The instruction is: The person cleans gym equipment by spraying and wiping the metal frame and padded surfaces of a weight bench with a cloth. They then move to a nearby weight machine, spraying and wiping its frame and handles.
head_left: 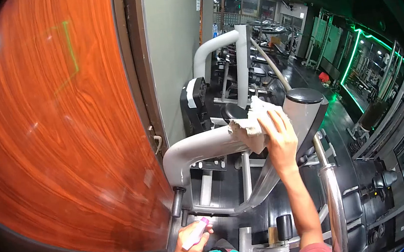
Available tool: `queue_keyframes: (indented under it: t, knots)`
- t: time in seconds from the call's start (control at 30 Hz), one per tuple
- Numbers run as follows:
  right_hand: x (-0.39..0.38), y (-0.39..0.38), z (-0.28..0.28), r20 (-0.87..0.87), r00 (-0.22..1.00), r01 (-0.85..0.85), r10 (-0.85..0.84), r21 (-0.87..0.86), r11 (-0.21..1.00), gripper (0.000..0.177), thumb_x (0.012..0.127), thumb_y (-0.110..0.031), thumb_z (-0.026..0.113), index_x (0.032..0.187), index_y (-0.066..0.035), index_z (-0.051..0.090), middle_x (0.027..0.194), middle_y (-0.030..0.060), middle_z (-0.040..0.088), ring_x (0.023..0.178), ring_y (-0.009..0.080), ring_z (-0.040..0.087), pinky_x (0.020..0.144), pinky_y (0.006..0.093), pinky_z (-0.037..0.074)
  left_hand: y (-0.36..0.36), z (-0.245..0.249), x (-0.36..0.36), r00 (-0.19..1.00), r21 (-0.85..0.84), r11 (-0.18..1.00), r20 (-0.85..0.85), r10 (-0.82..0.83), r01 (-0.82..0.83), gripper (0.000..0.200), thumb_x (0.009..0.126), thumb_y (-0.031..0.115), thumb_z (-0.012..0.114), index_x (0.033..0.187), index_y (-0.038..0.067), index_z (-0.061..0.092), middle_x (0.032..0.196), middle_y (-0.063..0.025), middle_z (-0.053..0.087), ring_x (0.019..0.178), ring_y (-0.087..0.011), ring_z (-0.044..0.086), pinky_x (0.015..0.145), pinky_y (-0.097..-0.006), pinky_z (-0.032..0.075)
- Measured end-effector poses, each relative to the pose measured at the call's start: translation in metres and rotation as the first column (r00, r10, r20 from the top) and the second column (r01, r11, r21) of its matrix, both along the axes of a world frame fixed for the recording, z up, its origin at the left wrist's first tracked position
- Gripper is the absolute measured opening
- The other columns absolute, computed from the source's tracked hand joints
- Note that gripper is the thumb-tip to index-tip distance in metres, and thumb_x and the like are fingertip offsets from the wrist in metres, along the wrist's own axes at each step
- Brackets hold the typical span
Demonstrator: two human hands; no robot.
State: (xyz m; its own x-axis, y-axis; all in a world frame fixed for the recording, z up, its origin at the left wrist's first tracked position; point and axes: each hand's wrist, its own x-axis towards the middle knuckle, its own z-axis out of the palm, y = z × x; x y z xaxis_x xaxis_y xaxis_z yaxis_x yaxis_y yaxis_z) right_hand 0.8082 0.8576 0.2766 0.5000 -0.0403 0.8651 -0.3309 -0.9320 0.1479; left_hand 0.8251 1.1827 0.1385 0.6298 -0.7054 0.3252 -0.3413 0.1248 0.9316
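My right hand (281,134) presses a whitish cloth (253,129) onto the bent grey tube (199,146) of a gym machine, close to its upright post with a black cap (304,95). The fingers are closed over the cloth, which bunches up and hides part of the tube. Lower down, near my body, my left hand (194,241) is wrapped round a small white bottle (194,234) with a pink top. That bottle is held tilted, below the black-ended handle (178,201) of the machine.
A glossy wooden door (63,132) with a metal handle (158,142) stands close on the left. A chrome bar (334,210) rises at the right. Weight machines and benches fill the room behind, and a green-lit mirror (363,77) is on the far right.
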Motion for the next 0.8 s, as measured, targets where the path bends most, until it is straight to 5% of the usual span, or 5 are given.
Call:
queue_keyframes:
  t: [0.17,0.23,0.53,0.73,0.8]
  knots:
    - [0.021,0.016,-0.056,0.248,0.96,-0.167,0.134,0.121,0.978,0.044,0.069,0.01,0.058,0.106,-0.012,0.07,0.118,0.0133,0.062,0.118,0.0363,0.053,0.104,0.0481,0.043,0.001,-0.009,0.004,0.991,0.041,0.999,-0.13,0.019,-0.013,0.025,0.077,-0.007,0.063,0.102,-0.003,0.063,0.083,-0.01,0.068,0.066,-0.0168,0.066,0.059,-0.0277,0.052]
    - [0.027,0.026,-0.069,0.243,0.964,-0.151,0.11,0.159,0.976,0.045,0.069,0.011,0.058,0.105,-0.013,0.07,0.12,0.0124,0.061,0.119,0.0358,0.053,0.104,0.0476,0.043,-0.001,-0.009,0.006,0.999,-0.024,0.999,-0.019,0.039,-0.04,0.022,0.079,-0.006,0.062,0.1,-0.003,0.063,0.081,-0.0083,0.067,0.057,-0.0132,0.062,0.053,-0.0263,0.05]
    - [-0.012,-0.01,-0.066,0.078,0.991,-0.107,0.109,-0.022,0.994,0.049,0.066,0.008,0.057,0.108,-0.012,0.072,0.126,0.0097,0.061,0.122,0.0331,0.054,0.097,0.0416,0.051,-0.001,-0.009,0.005,0.999,-0.004,1.0,-0.046,-0.011,0.011,0.016,0.081,-0.005,0.061,0.097,-0.001,0.063,0.08,-0.006,0.067,0.052,-0.0097,0.059,0.048,-0.025,0.047]
    - [-0.019,-0.008,-0.095,0.351,0.935,-0.023,-0.037,0.167,0.986,0.06,0.064,0.013,0.052,0.116,-0.012,0.07,0.133,0.0157,0.056,0.127,0.0386,0.05,0.104,0.044,0.044,0.002,-0.009,0.005,0.991,-0.008,1.0,-0.137,0.0,-0.001,0.015,0.082,-0.004,0.061,0.096,0.0,0.063,0.079,-0.0057,0.067,0.052,-0.0106,0.059,0.049,-0.0254,0.047]
    - [0.005,0.008,-0.131,0.468,0.88,-0.108,-0.085,0.371,0.922,0.069,0.063,0.015,0.045,0.125,-0.009,0.065,0.137,0.0206,0.052,0.131,0.0379,0.046,0.111,0.0403,0.033,0.0,-0.017,0.008,0.998,-0.018,1.0,-0.062,0.022,-0.023,0.015,0.082,-0.004,0.061,0.096,0.0,0.063,0.078,-0.0056,0.067,0.052,-0.0108,0.06,0.049,-0.0254,0.047]
